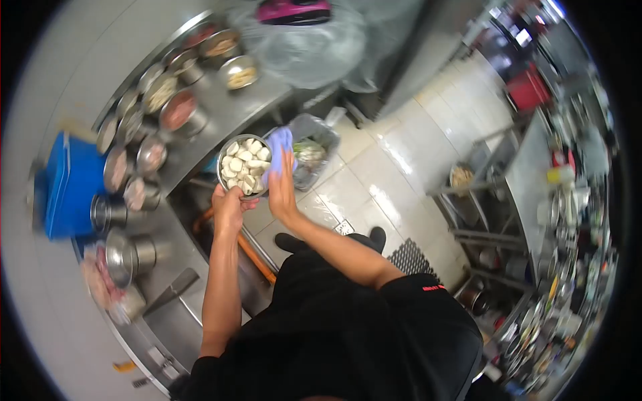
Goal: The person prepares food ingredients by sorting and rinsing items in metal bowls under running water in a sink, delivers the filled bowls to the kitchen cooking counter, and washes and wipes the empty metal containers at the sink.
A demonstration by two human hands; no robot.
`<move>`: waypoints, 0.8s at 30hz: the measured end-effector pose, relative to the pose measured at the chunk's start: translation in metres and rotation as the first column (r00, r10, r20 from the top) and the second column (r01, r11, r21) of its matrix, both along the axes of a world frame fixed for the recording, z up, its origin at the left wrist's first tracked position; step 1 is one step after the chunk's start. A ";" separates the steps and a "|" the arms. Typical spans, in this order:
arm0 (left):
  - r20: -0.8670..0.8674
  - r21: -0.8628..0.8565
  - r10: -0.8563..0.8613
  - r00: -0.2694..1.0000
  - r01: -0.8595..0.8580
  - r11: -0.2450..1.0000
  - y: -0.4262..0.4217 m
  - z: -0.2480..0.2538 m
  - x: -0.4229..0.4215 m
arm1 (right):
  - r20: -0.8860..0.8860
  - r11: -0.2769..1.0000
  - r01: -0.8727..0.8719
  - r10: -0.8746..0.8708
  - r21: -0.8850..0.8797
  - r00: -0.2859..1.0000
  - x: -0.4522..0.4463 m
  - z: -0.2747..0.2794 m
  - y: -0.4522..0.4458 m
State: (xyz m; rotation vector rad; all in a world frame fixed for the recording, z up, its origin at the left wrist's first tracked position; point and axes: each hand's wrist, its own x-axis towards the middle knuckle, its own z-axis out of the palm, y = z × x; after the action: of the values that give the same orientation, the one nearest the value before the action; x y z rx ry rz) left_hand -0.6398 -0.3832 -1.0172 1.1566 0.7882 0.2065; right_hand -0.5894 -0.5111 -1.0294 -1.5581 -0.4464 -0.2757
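Black clothing [374, 334] was nearest the camera, below the bowl [221, 160]. Fingers of the left hand [229, 208] gripped the bowl's near rim, holding it aloft with white pieces [245, 164] inside; those of the right hand [284, 197] stretched straight along a purple cloth [279, 144] against its right side. Had the one-sided left grip slipped under pressure from the cloth, the bowl could have tipped and spilled. One bowl, one cloth, one clear bin [317, 123] to the bowl's right, one blue container [70, 184] to its left and two dark shoes [289, 242] to its lower right showed; the white pieces overlapped too much to count.
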 end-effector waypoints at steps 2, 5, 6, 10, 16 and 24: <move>-0.040 0.061 -0.218 0.975 0.220 0.974 -0.053 0.025 0.022 | -0.129 0.998 0.015 -0.008 0.059 0.992 0.060 -0.020 -0.049; -0.005 0.068 -0.406 0.914 0.405 0.912 -0.125 0.038 0.060 | -0.597 0.867 -0.372 0.497 0.330 0.629 0.131 0.009 -0.163; 0.018 0.060 -0.472 0.882 0.470 0.881 -0.152 0.040 0.073 | -0.488 0.624 -0.280 0.762 0.729 0.426 0.140 0.014 -0.198; 0.049 0.049 -0.616 0.787 0.614 0.788 -0.280 0.026 0.123 | -0.241 0.238 0.050 0.917 0.970 0.319 0.137 -0.061 -0.334; 0.053 0.114 -0.821 0.569 0.813 0.571 -0.509 -0.018 0.172 | -0.395 0.369 0.168 0.714 0.914 0.578 0.052 -0.094 -0.570; 0.099 -0.003 -0.905 0.413 0.910 0.415 -0.798 -0.046 0.239 | -0.754 0.370 0.693 0.033 0.619 0.656 -0.130 -0.095 -0.718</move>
State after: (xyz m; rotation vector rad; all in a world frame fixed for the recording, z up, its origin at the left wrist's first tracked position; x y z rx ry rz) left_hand -0.4005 -1.1810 -1.0627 1.3633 -0.0247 -0.7055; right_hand -0.7193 -1.2287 -1.1242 -0.5274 0.6317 -0.2069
